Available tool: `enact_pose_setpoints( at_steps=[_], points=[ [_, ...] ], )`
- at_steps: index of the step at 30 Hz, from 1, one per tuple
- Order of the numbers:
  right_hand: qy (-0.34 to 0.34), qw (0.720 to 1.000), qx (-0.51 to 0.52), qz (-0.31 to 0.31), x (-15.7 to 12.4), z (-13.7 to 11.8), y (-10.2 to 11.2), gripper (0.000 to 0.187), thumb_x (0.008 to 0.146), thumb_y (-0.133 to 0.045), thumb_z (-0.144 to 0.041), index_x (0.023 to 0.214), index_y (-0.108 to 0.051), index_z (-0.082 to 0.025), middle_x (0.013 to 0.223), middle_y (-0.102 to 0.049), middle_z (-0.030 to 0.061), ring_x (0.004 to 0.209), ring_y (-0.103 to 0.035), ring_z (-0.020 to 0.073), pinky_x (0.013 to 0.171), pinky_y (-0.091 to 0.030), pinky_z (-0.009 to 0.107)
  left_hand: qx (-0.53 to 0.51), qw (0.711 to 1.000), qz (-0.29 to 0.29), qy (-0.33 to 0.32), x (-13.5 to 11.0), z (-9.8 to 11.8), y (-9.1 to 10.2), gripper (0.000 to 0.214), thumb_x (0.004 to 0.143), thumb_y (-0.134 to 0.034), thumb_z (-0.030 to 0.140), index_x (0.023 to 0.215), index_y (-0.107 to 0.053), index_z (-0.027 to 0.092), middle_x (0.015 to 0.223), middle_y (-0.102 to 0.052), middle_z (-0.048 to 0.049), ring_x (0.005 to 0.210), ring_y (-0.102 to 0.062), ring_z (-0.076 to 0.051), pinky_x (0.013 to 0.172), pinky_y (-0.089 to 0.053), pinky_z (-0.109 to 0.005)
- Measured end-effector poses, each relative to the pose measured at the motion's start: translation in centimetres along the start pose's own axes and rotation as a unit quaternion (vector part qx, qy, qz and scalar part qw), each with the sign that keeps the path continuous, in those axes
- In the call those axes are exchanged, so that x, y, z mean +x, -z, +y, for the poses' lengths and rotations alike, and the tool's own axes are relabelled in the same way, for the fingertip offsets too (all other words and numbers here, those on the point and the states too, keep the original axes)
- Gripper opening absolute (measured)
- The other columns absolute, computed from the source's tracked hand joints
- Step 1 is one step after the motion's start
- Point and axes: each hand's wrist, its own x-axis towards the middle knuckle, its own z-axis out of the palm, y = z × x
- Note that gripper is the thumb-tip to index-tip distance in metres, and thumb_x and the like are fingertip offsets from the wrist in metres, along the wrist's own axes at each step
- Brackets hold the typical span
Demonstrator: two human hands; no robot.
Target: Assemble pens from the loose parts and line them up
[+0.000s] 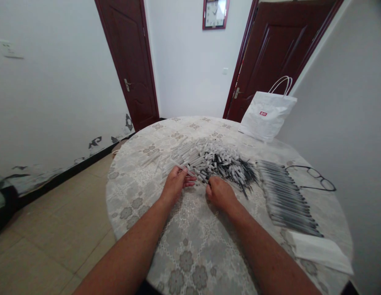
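Observation:
A heap of pen parts lies on the table in front of me: translucent white pen barrels (187, 150) on the left, short white pieces like caps (223, 150) at the back, and thin black pieces like refills (247, 170) on the right. My left hand (175, 182) is at the near left edge of the heap. It pinches a pale pen barrel (177, 164) between thumb and forefinger, while the other fingers stretch out below. To its right, my right hand (220, 191) is closed at the near edge of the heap. Whatever its fingers hold is hidden.
At right, a row of assembled-looking pens (289, 198) lies side by side. Eyeglasses (321, 178) rest beyond it, and a folded white sheet (321, 250) lies nearer. A white paper bag (267, 114) stands at the back right of the round, cloth-covered table (186, 262).

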Motion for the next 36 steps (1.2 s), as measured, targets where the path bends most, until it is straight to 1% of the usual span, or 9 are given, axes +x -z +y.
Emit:
enact_pose_setpoints(
  at_steps=[2,4,7,9,12,18,23,32,36],
  points=[
    [-0.01,0.995,0.082,0.052,0.2,0.1,0.2,0.012,0.09,-0.051,-0.023,0.088,-0.062,-0.017,0.086,-0.069,0.0098,0.082,-0.064,0.021,0.074,-0.043,0.029,-0.039,0.999,-0.004,0.022,0.0,0.1,0.0,0.03,0.084,-0.07,0.039,0.095,-0.051,0.018,0.093,-0.074,-0.0096,0.081,-0.075,-0.022,0.065,-0.06,-0.031],
    [-0.042,0.973,0.208,0.092,0.4,-0.1,0.5,0.013,0.09,-0.053,-0.028,0.085,-0.06,-0.019,0.077,-0.067,0.0054,0.072,-0.063,0.019,0.069,-0.044,0.028,-0.074,0.996,-0.013,0.038,-0.1,0.3,0.0,0.03,0.083,-0.072,0.037,0.094,-0.052,0.017,0.096,-0.074,-0.0108,0.084,-0.075,-0.023,0.067,-0.061,-0.031],
    [-0.096,0.893,0.431,0.09,0.6,-0.8,1.0,0.017,0.088,-0.058,-0.038,0.087,-0.057,-0.02,0.063,-0.062,-0.0017,0.053,-0.057,0.015,0.054,-0.043,0.025,-0.115,0.991,-0.029,0.057,-0.2,0.5,0.1,0.029,0.082,-0.074,0.033,0.094,-0.053,0.017,0.097,-0.074,-0.0113,0.088,-0.075,-0.023,0.07,-0.061,-0.032],
    [-0.107,0.838,0.529,0.072,0.5,-1.4,1.3,0.022,0.087,-0.061,-0.041,0.091,-0.056,-0.02,0.058,-0.061,-0.0039,0.045,-0.052,0.013,0.047,-0.04,0.023,-0.132,0.988,-0.037,0.067,-0.3,0.5,0.1,0.028,0.083,-0.075,0.031,0.094,-0.054,0.017,0.098,-0.074,-0.0116,0.088,-0.075,-0.024,0.071,-0.062,-0.033],
    [-0.103,0.81,0.572,0.083,0.3,-2.1,1.5,0.026,0.086,-0.064,-0.043,0.095,-0.059,-0.019,0.059,-0.062,-0.0034,0.043,-0.05,0.0111,0.044,-0.038,0.022,-0.15,0.985,-0.047,0.078,-0.3,0.4,0.1,0.024,0.084,-0.074,0.029,0.092,-0.055,0.016,0.099,-0.074,-0.0121,0.088,-0.075,-0.024,0.072,-0.062,-0.034],
    [-0.077,0.821,0.555,0.114,0.0,-2.7,1.7,0.022,0.084,-0.066,-0.038,0.094,-0.063,-0.019,0.07,-0.066,-0.001,0.054,-0.057,0.0112,0.052,-0.045,0.022,-0.177,0.978,-0.069,0.092,-0.5,0.2,-0.2,0.02,0.086,-0.072,0.025,0.09,-0.055,0.015,0.099,-0.073,-0.0126,0.087,-0.075,-0.023,0.074,-0.063,-0.035],
    [-0.082,0.82,0.551,0.131,-0.2,-2.7,1.7,0.02,0.085,-0.065,-0.037,0.095,-0.063,-0.019,0.074,-0.067,-0.0004,0.054,-0.057,0.011,0.053,-0.046,0.023,-0.204,0.972,-0.055,0.101,-0.6,0.2,-0.3,0.018,0.087,-0.07,0.023,0.09,-0.054,0.015,0.097,-0.074,-0.0116,0.086,-0.075,-0.022,0.073,-0.063,-0.034],
    [-0.02,0.872,0.465,0.154,0.0,-2.0,0.6,0.018,0.085,-0.065,-0.035,0.094,-0.068,-0.02,0.089,-0.069,0.0037,0.075,-0.063,0.0162,0.068,-0.051,0.028,-0.201,0.97,-0.084,0.108,-0.8,0.0,-0.4,0.017,0.088,-0.07,0.024,0.091,-0.056,0.014,0.097,-0.073,-0.0109,0.083,-0.075,-0.021,0.075,-0.063,-0.036],
    [-0.012,0.863,0.488,0.132,0.0,-1.9,0.6,0.019,0.084,-0.067,-0.035,0.096,-0.069,-0.021,0.095,-0.069,0.0046,0.081,-0.064,0.017,0.071,-0.052,0.028,-0.206,0.97,-0.08,0.098,-0.6,-0.2,-0.4,0.017,0.088,-0.07,0.023,0.09,-0.056,0.014,0.097,-0.073,-0.011,0.083,-0.074,-0.019,0.076,-0.062,-0.035]
  ],
)
